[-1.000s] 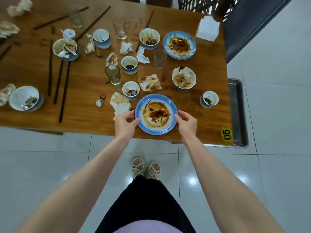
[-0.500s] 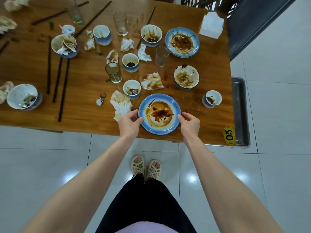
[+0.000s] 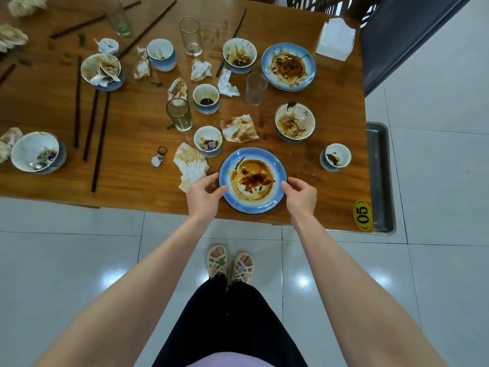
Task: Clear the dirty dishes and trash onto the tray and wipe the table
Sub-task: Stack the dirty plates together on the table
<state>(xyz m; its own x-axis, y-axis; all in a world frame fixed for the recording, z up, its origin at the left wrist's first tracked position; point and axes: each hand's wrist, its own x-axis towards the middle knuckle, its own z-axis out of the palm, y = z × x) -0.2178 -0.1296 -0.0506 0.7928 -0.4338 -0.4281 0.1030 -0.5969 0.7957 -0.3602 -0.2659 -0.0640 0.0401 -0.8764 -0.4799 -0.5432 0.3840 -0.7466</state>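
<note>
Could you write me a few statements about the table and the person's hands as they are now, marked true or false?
1. The left hand and the right hand each grip the rim of the near blue plate. True.
2. The metal tray sits at the left end of the table. False: it is beside the right end.
3. The yellow tag on the table's near right corner reads 05. True.
4. The glass beside the far blue plate lies on its side. False: it stands upright.
</note>
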